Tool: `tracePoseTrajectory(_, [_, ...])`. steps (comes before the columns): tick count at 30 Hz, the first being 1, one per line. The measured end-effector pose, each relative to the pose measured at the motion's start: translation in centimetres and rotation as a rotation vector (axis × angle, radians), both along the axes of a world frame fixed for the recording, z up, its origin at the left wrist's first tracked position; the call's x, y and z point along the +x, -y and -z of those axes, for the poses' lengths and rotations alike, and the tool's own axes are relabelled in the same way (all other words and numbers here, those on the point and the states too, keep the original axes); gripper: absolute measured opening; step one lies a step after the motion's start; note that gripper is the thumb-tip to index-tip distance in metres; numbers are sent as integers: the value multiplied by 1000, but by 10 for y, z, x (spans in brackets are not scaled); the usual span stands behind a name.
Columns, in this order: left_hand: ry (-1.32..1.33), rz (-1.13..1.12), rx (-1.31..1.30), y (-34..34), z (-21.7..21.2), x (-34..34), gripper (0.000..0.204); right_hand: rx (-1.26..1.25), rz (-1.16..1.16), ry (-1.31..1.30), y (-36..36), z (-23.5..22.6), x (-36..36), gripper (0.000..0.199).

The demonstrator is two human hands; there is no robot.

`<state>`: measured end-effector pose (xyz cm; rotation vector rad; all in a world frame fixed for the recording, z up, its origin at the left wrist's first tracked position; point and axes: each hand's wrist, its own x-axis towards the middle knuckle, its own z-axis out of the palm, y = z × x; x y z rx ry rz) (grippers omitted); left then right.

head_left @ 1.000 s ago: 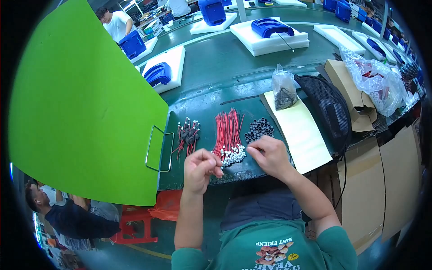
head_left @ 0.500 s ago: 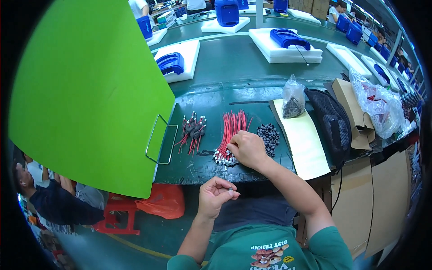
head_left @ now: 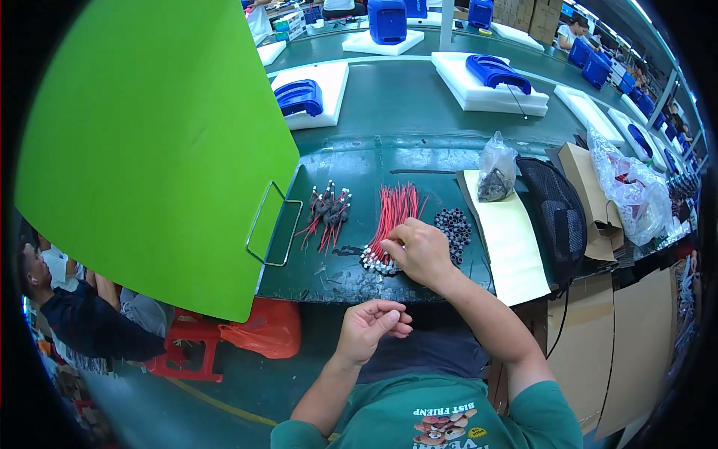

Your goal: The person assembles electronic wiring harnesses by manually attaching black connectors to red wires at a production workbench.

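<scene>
My right hand is over the lower part of a bundle of red wires, its fingers bent and closed; whatever is between the fingertips is hidden. White connectors cluster at the near ends of these wires. Beside that hand lies a pile of small black rings. My left hand hovers in front of the table edge, thumb pressed to the curled fingers. I cannot make out what it pinches. Left of the bundle is a smaller heap of red wires with dark lumps and white connectors.
A large green panel and a wire handle stand at left. To the right are a yellowish sheet, a bag of dark parts, a black mesh pouch and cardboard. Blue shells rest on white foam beyond.
The whole view has shifted slightly. My right hand stays over the wires with its fingers a little more bent. The small grey thing seen at my left fingertips is no longer visible.
</scene>
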<state>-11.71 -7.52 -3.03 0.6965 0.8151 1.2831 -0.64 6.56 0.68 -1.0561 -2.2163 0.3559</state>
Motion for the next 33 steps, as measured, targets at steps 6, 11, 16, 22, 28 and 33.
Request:
tracePoseTrajectory(6, [224, -21, -59, -12, 0, -2, 17, 13, -93, -293, 19, 1, 17, 10])
tracePoseTrajectory(11, [255, -64, -54, -29, 4, 7, 15, 92, 4, -238, 9, 26, 19, 9])
tracePoseTrajectory(16, [186, -125, -59, -30, 0, 0, 15, 109, 32, -266, 19, 17, 16, 10])
tracePoseTrajectory(22, [99, -166, -108, -20, 4, -1, 16, 131, -104, 48, 20, 16, 13, 7])
tracePoseTrajectory(28, [80, -144, -107, -15, 2, -3, 14, 115, -82, -137, 20, 14, 16, 10])
tracePoseTrajectory(33, [255, -194, -52, -23, -6, 4, 16, -20, -109, -321, 42, 4, 26, 8])
